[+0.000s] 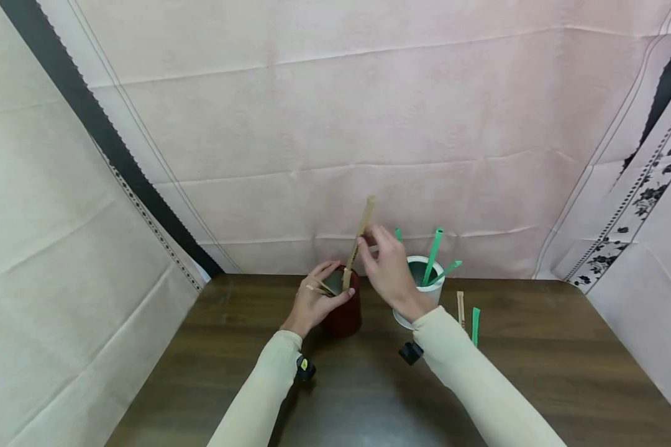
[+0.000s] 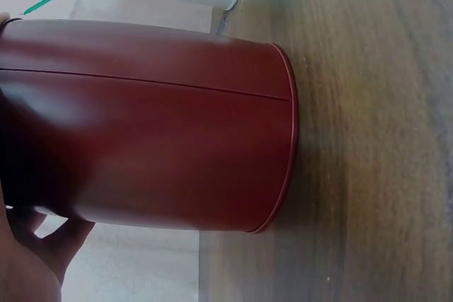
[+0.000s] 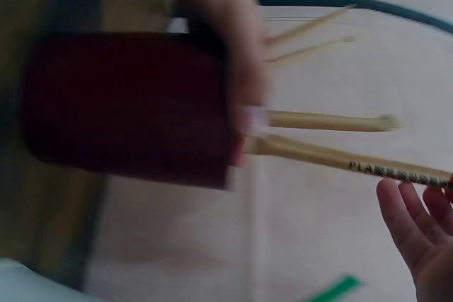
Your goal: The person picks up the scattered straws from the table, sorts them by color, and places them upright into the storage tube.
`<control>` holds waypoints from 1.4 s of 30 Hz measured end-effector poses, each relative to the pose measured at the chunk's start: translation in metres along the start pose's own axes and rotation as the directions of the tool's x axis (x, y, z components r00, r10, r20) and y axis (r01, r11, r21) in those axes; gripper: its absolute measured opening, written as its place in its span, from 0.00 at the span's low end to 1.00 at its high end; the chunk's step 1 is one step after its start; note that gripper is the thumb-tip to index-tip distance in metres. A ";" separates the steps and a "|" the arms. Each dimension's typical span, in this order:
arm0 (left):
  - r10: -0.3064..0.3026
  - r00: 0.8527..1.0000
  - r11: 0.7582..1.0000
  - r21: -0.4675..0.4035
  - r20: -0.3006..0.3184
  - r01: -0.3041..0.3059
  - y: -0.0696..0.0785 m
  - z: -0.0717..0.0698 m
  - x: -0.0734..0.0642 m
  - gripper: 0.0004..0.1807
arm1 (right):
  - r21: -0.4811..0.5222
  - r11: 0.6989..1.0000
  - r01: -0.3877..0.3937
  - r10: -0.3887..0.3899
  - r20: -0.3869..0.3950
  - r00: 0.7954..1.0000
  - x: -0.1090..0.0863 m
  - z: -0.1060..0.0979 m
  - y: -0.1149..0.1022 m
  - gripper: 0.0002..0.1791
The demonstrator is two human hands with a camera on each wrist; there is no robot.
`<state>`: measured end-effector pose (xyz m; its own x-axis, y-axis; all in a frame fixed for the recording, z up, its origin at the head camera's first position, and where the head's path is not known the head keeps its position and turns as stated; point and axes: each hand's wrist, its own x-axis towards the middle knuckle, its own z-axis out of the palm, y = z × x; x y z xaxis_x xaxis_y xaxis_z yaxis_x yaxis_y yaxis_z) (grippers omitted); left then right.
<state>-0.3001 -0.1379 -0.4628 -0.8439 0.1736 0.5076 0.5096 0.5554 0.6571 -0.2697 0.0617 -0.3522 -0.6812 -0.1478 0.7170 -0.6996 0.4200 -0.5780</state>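
A dark red cylindrical cup (image 1: pixel 345 318) stands on the table, gripped near its rim by my left hand (image 1: pixel 312 301). My right hand (image 1: pixel 391 271) pinches a long tan paper-wrapped straw (image 1: pixel 366 214) with dark printed lettering. The straw is tilted, its lower end at the cup's mouth; how far in it reaches is hidden. In the right wrist view, several other tan straws (image 3: pixel 333 121) stick out of the red cup. The left wrist view shows the cup's side (image 2: pixel 156 146) and its base on the wood.
Right of the red cup stands a white cup (image 1: pixel 433 293) holding several green straws (image 1: pixel 433 254), partly behind my right wrist. A tan straw (image 1: pixel 461 307) and a green straw (image 1: pixel 475 326) lie on the brown table (image 1: pixel 542 347). A cloth backdrop (image 1: pixel 369 112) rises behind the table.
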 end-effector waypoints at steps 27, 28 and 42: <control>-0.015 1.000 0.999 0.033 0.009 0.015 -0.003 0.000 0.001 0.40 | -0.219 0.958 -0.186 0.269 0.461 0.846 0.004 -0.020 0.001 0.20; -0.013 1.000 0.999 0.030 0.010 0.013 -0.002 0.000 0.001 0.40 | -0.208 0.956 -0.206 0.281 0.454 0.845 0.002 -0.034 -0.006 0.19; -0.031 0.999 0.999 0.011 0.017 0.030 0.000 0.000 0.000 0.41 | -0.166 0.797 -0.580 0.604 0.222 0.766 -0.079 -0.159 0.040 0.14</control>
<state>-0.2999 -0.1376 -0.4633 -0.8618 0.1706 0.4776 0.4819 0.5693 0.6661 -0.2098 0.2329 -0.3700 -0.9918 -0.0583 0.1137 -0.1266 0.5691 -0.8125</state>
